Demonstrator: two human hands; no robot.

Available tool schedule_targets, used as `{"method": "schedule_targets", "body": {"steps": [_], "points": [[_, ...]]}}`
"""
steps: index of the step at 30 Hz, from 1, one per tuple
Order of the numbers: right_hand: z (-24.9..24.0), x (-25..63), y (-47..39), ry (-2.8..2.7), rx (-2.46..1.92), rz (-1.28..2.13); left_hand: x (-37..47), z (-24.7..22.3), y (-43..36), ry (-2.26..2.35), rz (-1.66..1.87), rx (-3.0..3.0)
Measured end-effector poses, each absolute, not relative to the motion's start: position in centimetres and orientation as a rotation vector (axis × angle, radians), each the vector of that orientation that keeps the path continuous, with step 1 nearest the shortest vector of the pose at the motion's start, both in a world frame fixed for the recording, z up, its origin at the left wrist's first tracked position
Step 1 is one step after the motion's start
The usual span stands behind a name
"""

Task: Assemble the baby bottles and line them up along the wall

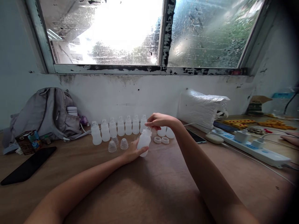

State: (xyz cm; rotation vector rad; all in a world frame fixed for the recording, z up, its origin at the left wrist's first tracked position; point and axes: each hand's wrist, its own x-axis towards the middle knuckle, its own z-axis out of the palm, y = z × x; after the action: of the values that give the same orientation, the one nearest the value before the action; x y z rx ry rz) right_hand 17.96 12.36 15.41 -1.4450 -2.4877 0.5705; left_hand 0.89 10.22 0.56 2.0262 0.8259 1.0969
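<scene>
A frosted white bottle (144, 142) is tilted in my left hand (133, 151), whose fingers and thumb wrap round its body. Above the bottle's top, my right hand (158, 120) is closed in a pinch; what it holds, if anything, is too small to make out. Behind, a row of several similar bottles (121, 127) with clear caps stands near the wall. Three loose clear domed caps, one of them a near cap (112, 146), sit left of my left hand. Two white rings (157, 140) lie to the right of the held bottle, in front of other bottle bodies (170, 133).
A grey backpack (50, 112), a small box (28, 142) and a black tablet (29, 165) are at the left. At the right are a silvery package (201, 107), a phone (196, 136), a power strip (252, 148) with cables and yellow parts (240, 122). Another person's hand (291, 139) shows at the right edge.
</scene>
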Motion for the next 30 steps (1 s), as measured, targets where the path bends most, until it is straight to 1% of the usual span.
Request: {"method": "schedule_targets", "body": {"steps": [3,5,10,12,14,16,17,20,21,22,23,27,30], "points": [[15.1,18.2,12.9,-2.427,-1.367,0.649,0.9,0.4,10.2,0.785,1.096,1.864],[15.0,18.2,13.1,-2.363,-1.241,0.774,1.0,0.6,10.0,0.718,1.111,1.716],[14.8,17.6,12.8,-2.235,-0.602,1.313,1.9,2.9,8.4,0.552,1.159,1.481],[14.5,16.9,12.7,-2.186,-0.477,1.511,2.2,4.1,7.6,0.484,1.137,1.453],[14.3,16.2,12.6,-2.136,-0.460,1.651,2.4,5.0,7.1,0.454,1.136,1.453],[14.0,15.6,12.6,-2.076,-0.556,1.663,2.4,5.6,7.1,0.496,1.174,1.488],[13.9,15.4,12.7,-2.044,-0.652,1.593,2.3,5.8,7.4,0.538,1.191,1.513],[13.7,15.2,13.1,-1.946,-1.002,1.213,1.6,6.2,8.7,0.683,1.165,1.542],[13.6,15.2,13.2,-1.921,-1.059,1.133,1.3,6.2,9.2,0.707,1.152,1.521],[13.5,15.2,13.4,-1.906,-1.054,1.129,1.0,6.4,9.6,0.703,1.131,1.485],[13.5,15.2,13.4,-1.902,-0.983,1.199,0.8,6.5,9.8,0.667,1.099,1.436],[13.6,15.0,12.9,-1.865,-0.427,1.626,0.4,7.5,8.8,0.372,0.884,1.265],[14.2,14.7,11.8,-1.898,-0.312,1.696,0.7,7.8,7.6,0.290,0.797,1.302]]}}
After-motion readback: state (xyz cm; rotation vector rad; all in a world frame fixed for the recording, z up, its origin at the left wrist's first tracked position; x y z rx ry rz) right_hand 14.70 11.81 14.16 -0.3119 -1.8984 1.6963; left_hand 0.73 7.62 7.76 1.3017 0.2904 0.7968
